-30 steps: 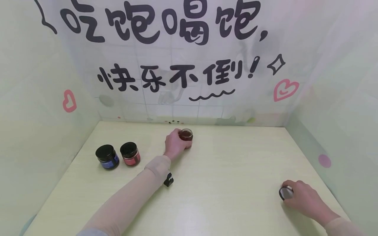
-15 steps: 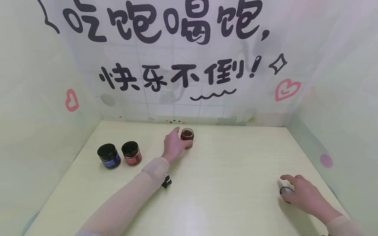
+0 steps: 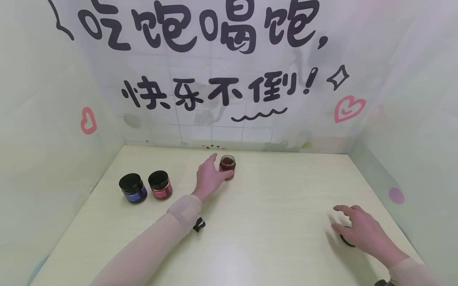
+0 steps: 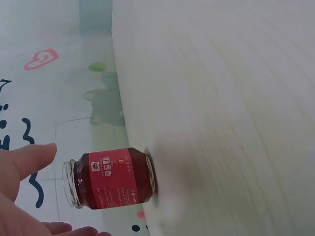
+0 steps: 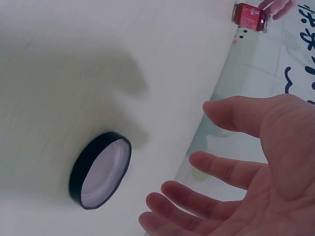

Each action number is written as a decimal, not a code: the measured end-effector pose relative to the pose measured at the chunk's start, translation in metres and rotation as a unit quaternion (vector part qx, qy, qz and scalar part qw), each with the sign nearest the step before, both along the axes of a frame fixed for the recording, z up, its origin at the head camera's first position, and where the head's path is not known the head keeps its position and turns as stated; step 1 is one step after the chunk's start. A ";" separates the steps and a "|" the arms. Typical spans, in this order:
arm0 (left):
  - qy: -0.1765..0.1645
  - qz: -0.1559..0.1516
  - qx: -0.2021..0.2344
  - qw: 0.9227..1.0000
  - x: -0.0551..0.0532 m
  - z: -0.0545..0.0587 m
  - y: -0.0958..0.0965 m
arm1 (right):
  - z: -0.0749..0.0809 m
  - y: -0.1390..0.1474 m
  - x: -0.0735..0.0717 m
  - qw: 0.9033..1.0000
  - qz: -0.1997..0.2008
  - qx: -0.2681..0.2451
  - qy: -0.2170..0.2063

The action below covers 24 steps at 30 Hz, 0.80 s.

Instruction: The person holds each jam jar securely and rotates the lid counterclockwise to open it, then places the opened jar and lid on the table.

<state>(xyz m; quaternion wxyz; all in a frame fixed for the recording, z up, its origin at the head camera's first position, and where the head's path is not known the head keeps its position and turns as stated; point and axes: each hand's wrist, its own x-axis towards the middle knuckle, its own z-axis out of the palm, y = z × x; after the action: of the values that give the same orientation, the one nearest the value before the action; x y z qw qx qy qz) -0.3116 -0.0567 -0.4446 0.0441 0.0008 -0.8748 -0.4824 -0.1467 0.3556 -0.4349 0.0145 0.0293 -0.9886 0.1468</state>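
Observation:
An uncapped glass jar (image 3: pixel 227 162) with a red label and dark red contents stands upright near the back wall. Beside it is my left hand (image 3: pixel 208 178), thumb and fingers spread; the left wrist view shows the thumb clear of the jar (image 4: pixel 115 179). At the right of the table a black-rimmed jar lid (image 5: pixel 101 172) lies with its pale inside facing up. My right hand (image 3: pixel 368 232) hovers over that lid, fingers extended and holding nothing. In the head view the hand covers most of the lid.
Two capped jars stand at the left of the table (image 3: pixel 268 238): one with a blue label (image 3: pixel 133 188), one with a red label (image 3: pixel 160 185). Walls with printed lettering (image 3: pixel 225 89) enclose the back and sides.
My right hand has let go of the lid and lifted slightly, its fingers spreading. My left hand has loosened from the open jar and drawn back a little left.

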 end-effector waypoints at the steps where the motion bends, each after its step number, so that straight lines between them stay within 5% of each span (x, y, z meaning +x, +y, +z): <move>1: 0.001 -0.001 0.000 1.000 0.002 0.001 0.000 | 0.001 -0.001 -0.001 1.000 0.000 -0.002 0.002; 12: 0.035 -0.011 -0.004 0.999 0.018 0.006 -0.006 | 0.007 -0.021 -0.010 0.999 0.011 -0.038 0.029; 24: 0.056 -0.005 0.003 0.998 0.049 0.010 -0.021 | 0.012 -0.042 -0.021 0.995 0.018 -0.080 0.053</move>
<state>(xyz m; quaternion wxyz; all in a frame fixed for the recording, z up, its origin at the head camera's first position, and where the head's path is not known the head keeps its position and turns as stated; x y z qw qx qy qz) -0.2626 -0.0779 -0.4347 0.0903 -0.0305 -0.8696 -0.4844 -0.1678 0.3141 -0.4230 0.0664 0.0540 -0.9709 0.2239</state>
